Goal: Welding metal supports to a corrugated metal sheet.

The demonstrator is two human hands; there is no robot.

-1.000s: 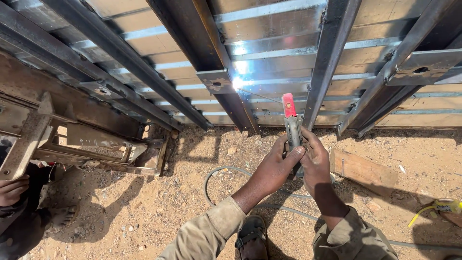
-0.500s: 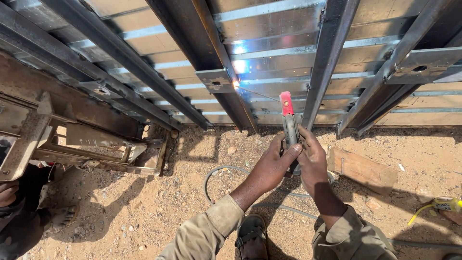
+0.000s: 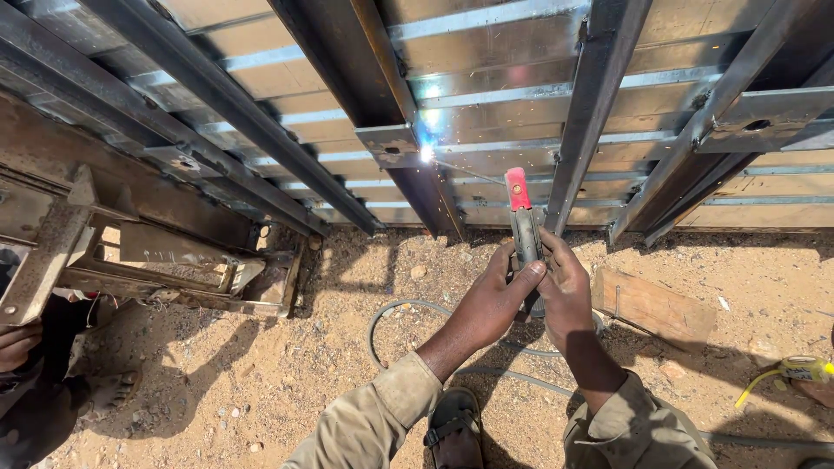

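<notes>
Sparks glowed where the rod met the steel frame [image 3: 391, 143]; my left hand [image 3: 486, 304] and right hand [image 3: 565, 291] kept fingers pinching the rigid, light-looking electrode holder [image 3: 524, 230] by its handle.

Sunlit sandy ground [image 3: 261, 382] lies before a corrugated metal wall [image 3: 495, 95] with dark steel posts [image 3: 599, 95].
</notes>
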